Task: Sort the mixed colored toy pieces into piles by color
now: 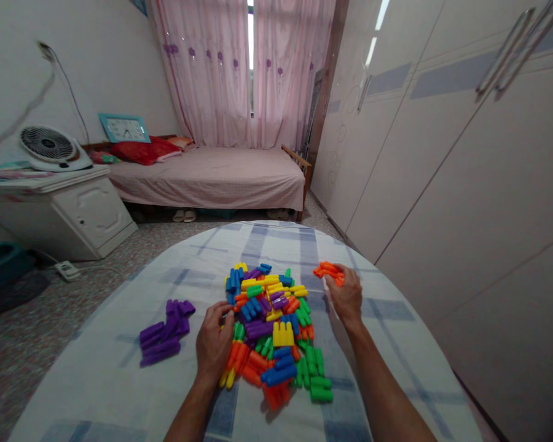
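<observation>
Head view: orange blocks, pinched by right fingers, are best kept off the mixed pile; left fingers' grip unclear.

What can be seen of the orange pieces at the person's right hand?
The orange pieces are bright, plain-coloured and look like smooth plastic, with rounded, finger-like lobes. They form a small cluster to the right of the mixed-colour pile, apart from it, and appear to lie on the checked cloth. The right hand reaches over their near right side, its fingers touching them and hiding part, so their number and whether they are firmly gripped cannot be told.
</observation>
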Demonstrator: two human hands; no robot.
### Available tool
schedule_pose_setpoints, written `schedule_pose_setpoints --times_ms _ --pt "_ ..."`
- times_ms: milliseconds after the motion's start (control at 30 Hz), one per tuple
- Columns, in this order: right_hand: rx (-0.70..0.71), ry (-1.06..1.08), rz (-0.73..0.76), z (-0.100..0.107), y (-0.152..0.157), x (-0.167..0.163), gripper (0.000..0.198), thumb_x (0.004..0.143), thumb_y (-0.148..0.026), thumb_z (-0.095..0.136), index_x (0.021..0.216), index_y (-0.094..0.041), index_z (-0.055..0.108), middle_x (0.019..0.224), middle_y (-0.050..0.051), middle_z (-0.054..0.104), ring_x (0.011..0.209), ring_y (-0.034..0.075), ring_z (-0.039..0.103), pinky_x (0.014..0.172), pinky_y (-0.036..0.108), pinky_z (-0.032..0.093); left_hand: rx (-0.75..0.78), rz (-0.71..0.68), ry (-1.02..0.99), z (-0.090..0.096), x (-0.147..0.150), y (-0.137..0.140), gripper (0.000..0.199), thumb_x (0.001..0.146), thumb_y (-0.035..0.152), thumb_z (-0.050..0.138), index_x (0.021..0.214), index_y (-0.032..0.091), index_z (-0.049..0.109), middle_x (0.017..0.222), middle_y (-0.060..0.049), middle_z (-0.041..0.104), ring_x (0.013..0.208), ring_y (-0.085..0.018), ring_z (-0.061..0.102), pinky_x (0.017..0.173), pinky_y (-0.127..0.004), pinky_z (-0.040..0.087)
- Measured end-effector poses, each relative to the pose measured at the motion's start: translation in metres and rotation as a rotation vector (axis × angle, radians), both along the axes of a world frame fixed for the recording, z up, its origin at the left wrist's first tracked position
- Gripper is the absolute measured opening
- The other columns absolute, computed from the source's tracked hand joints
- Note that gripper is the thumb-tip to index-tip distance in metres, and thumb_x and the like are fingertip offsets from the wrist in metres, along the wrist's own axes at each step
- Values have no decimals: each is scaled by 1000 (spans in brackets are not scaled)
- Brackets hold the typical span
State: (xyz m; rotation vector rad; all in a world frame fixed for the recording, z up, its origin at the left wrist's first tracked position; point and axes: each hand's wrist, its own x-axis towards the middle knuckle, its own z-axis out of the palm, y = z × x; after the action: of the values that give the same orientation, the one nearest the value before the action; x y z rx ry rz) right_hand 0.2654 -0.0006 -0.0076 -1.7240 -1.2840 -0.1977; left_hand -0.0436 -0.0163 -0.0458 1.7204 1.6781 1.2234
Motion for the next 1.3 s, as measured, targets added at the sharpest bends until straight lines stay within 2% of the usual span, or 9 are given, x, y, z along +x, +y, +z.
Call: schedule_pose_setpoints --times_ms 100,233,433,500,567,700,767,1000,1300 --pt "-103 -37 -127 -17 0 23 35 80 -38 48 106 -17 59 102 11 61 94 24 52 84 38 39 4 -4 -2 -1 -1 0 28 83 40 44 90 21 64 109 -6 60 101 -21 58 90 -35 46" --pt "-220 -81 -177 -33 -1 29 39 79 -35 49 113 -18 58 105 11 60 97 26 51 82 38 38 14 2 -2 0 -1 1 27 82 39 45 89 21 64 108 -6 60 102 -21 57 91 -34 45" --pt "-221 -100 -174 -31 -1 25 40 78 -31 52 116 -19 57 112 12 58 104 27 48 86 42 38 32 -5 2 2 0 0 26 83 37 45 89 21 64 108 -6 61 101 -20 58 92 -33 45" --pt "-157 -82 -99 -23 0 20 38 80 -31 50 115 -18 57 115 12 58 107 27 48 90 44 38 29 -1 6 1 0 0 26 83 37 44 90 21 63 109 -6 61 101 -20 58 92 -33 45" --pt "-134 -25 76 -12 0 10 33 81 -30 49 110 -17 59 113 11 60 106 24 51 90 42 40 22 1 13 0 -1 0 26 84 38 44 90 21 63 109 -6 61 102 -20 58 91 -33 46" --pt "-361 124 517 7 -4 -17 27 80 -30 52 100 -18 64 95 6 66 87 18 60 76 32 47 31 -9 27 -1 -2 1 27 84 38 43 91 21 63 108 -6 61 101 -20 58 91 -33 46" --pt "-474 76 619 12 -9 -31 27 79 -31 55 99 -17 65 89 5 66 82 17 60 73 29 46 35 -10 27 0 -1 1 27 84 38 43 90 20 63 108 -6 61 101 -20 58 92 -34 46" --pt "-533 -191 618 19 -18 -52 26 77 -31 59 99 -19 67 94 5 64 91 19 56 77 29 41 50 3 13 5 1 -1 25 82 36 44 87 21 64 107 -6 62 99 -20 59 90 -34 47" --pt "-531 46 699 29 -19 -45 13 72 -19 56 84 -19 61 76 -2 62 70 13 55 61 23 39 52 4 28 -1 -1 1 26 83 37 45 89 21 64 107 -5 62 99 -20 59 90 -32 47"
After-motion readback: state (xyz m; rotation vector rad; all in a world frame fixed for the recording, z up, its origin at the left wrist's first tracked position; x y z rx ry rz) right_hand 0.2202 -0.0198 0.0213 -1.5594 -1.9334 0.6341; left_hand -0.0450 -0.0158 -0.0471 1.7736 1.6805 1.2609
